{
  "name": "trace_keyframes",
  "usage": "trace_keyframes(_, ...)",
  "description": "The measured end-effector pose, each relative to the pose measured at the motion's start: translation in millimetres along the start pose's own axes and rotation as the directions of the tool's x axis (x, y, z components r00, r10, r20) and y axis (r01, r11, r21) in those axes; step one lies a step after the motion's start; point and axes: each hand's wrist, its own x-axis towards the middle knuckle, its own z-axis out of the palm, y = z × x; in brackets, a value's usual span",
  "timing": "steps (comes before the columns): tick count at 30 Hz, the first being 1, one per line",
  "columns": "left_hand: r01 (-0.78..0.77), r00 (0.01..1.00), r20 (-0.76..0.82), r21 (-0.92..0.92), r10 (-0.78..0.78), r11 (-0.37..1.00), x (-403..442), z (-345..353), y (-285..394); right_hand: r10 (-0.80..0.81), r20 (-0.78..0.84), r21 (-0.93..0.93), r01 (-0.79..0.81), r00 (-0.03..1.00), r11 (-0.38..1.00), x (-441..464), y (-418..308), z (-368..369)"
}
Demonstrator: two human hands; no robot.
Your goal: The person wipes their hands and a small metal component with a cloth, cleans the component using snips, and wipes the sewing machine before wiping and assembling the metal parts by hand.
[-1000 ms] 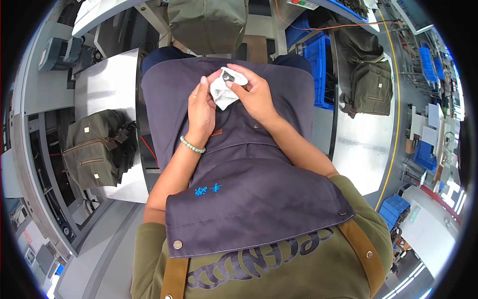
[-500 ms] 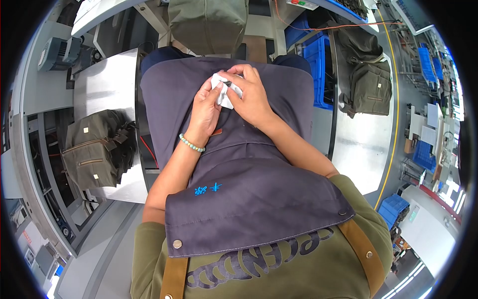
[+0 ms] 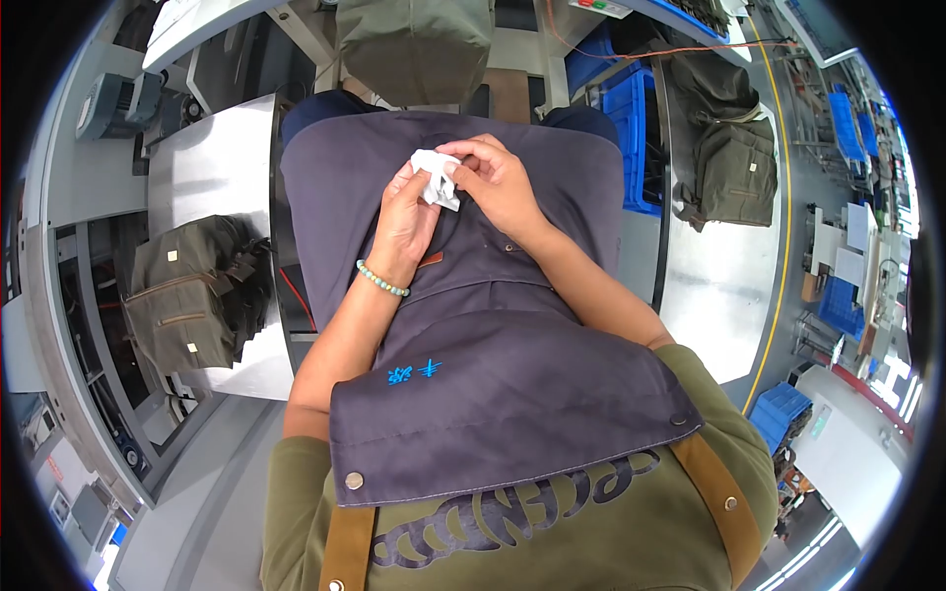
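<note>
A crumpled white piece, tissue or thin cloth, is held between both hands above the grey apron on my lap. My left hand, with a beaded bracelet at its wrist, is closed on the left side of the piece, thumb on top. From the right, the thumb and fingers of my right hand pinch its upper right edge. Whether anything small lies inside the folds is hidden.
An olive bag stands ahead of my knees. Another olive backpack lies on the metal table at left, and more olive bags rest on the right-hand table. A blue crate is beside my right knee.
The white piece has been turned and bunched more upright. My right hand has shifted slightly down and right, with its fingers less over the piece. A small dark spot seen earlier is no longer visible.
</note>
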Motion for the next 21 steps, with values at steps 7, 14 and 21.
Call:
trace_keyframes(7, 0.051, 0.997, -0.06, -0.069, -0.055, 0.996, 5, -10, -7, 0.125, 0.058, 0.073, -0.129, 0.991, 0.989, 0, 4, 0)
trace_keyframes(14, 0.065, 0.994, -0.08, -0.045, -0.068, 0.997, 6, -7, -5, 0.308, -0.04, 0.441, -0.26, 0.95, 0.859, 5, 11, -15)
trace_keyframes(21, 0.044, 0.991, -0.126, -0.026, -0.047, 0.999, 1, 5, 0, 0.17, -0.078, 0.086, -0.163, 0.982, 0.983, 3, -3, -8)
